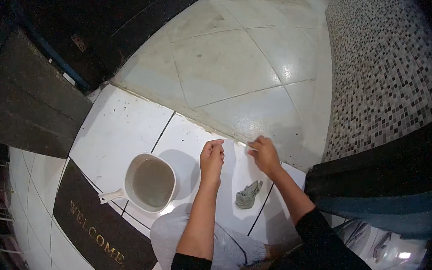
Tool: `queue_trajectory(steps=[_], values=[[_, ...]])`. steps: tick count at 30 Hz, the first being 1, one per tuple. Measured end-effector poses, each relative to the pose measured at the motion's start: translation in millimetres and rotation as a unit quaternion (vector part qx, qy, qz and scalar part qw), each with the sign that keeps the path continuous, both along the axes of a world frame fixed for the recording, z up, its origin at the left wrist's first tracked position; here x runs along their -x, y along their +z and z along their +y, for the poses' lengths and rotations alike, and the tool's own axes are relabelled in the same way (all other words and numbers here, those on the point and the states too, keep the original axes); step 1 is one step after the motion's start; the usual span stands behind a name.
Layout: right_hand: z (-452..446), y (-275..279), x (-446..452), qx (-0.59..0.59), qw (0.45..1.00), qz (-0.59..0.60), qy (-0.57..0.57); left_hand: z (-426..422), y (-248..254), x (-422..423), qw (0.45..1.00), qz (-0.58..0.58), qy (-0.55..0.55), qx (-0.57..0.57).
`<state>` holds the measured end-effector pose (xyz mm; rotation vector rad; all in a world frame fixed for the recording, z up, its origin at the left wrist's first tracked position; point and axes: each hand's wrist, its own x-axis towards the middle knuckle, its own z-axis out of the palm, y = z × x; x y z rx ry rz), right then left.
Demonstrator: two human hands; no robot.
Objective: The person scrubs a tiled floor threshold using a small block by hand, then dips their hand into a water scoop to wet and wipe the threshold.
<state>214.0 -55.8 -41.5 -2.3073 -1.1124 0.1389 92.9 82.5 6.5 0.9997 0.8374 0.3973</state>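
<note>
My left hand (211,159) is curled closed above the white tiles, beside the raised edge of the floor. Whether anything is inside its fingers is hidden. To the right, my right hand (264,156) has its fingers pinched together close to that edge; what they hold, if anything, is too small to tell. A crumpled grey-green cloth (248,195) lies on the tile below and between my hands, touched by neither. Left of my left forearm stands a white water dipper (173,185) with a handle, holding cloudy greyish water.
A dark doormat (87,218) reading "WELCOME" lies at the lower left. Beyond the edge stretches a stained tiled floor (229,56). A mosaic-patterned wall (380,69) rises on the right, and a dark door (33,99) stands at the left. My bent leg (176,236) is beside the dipper.
</note>
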Motion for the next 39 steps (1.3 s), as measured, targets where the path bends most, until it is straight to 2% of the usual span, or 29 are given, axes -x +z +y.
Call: queue_trajectory(steps=[4, 6, 7, 10, 16, 19, 25, 31, 33, 39], values=[[-27.5, -4.6, 5.6, -0.022, 0.999, -0.032, -0.018, -2.9, 0.0, -4.0, 0.999, -0.03, 0.022, 0.029], [-4.5, -5.5, 7.4, -0.053, 0.997, -0.041, -0.024, -6.3, 0.0, -7.2, 0.999, -0.043, 0.028, 0.006], [12.8, -2.3, 9.5, -0.023, 0.999, -0.011, -0.043, -6.7, 0.4, -8.0, 0.999, -0.045, 0.026, 0.004], [52.4, -2.4, 13.3, -0.042, 0.999, -0.018, -0.023, -3.8, 0.4, -5.9, 0.999, -0.033, 0.037, -0.003], [-11.2, -8.4, 7.7, -0.016, 1.0, 0.0, -0.021, 0.7, 4.0, -2.2, 0.996, -0.029, 0.072, 0.034], [-13.6, 2.5, 14.2, 0.021, 0.997, -0.06, -0.041, -3.1, 3.8, -4.8, 0.995, -0.036, 0.078, 0.046], [42.0, 8.6, 10.0, 0.015, 0.995, -0.086, -0.041, -2.0, 0.6, -4.4, 0.996, -0.051, 0.07, 0.031], [-13.7, 4.2, 8.9, 0.026, 0.993, -0.1, -0.053, -0.5, 2.4, -5.3, 0.993, -0.053, 0.077, 0.068], [-16.7, 5.9, 12.0, 0.05, 0.992, -0.086, -0.078, -6.0, 7.0, -7.3, 0.996, -0.046, 0.061, 0.045], [46.1, 4.7, 8.0, 0.035, 0.995, -0.066, -0.066, -4.5, 2.4, -5.8, 0.997, -0.048, 0.052, 0.04]])
